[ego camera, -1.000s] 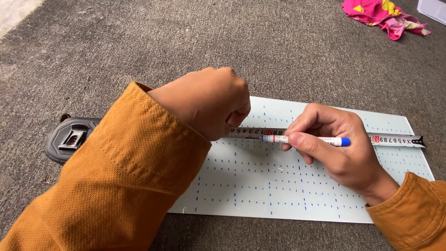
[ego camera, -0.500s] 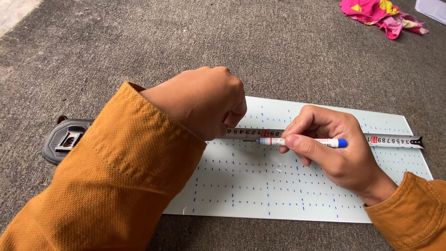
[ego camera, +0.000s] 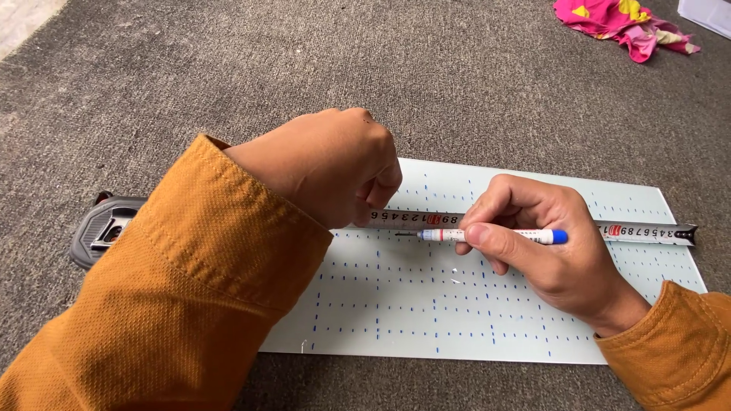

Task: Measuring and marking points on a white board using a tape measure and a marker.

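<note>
A pale rectangular panel [ego camera: 457,304] covered in rows of short blue dashes lies on grey carpet. A tape measure blade [ego camera: 647,232] stretches across its upper part, ending in a hook at the right. My left hand [ego camera: 327,164] is closed and presses the blade down near the panel's left end. My right hand [ego camera: 541,243] holds a white marker with a blue cap end [ego camera: 495,235], its tip pointing left and touching the panel just below the blade. The tape's dark case [ego camera: 103,228] sits on the carpet at the left, partly hidden by my orange sleeve.
Grey carpet [ego camera: 228,68] surrounds the panel. A crumpled pink and yellow cloth [ego camera: 617,23] lies at the far right top, beside the corner of a white box [ego camera: 708,11]. A pale floor patch shows at the top left corner.
The marker tip has shifted slightly left along the tape blade. My left hand stays pressed on the blade.
</note>
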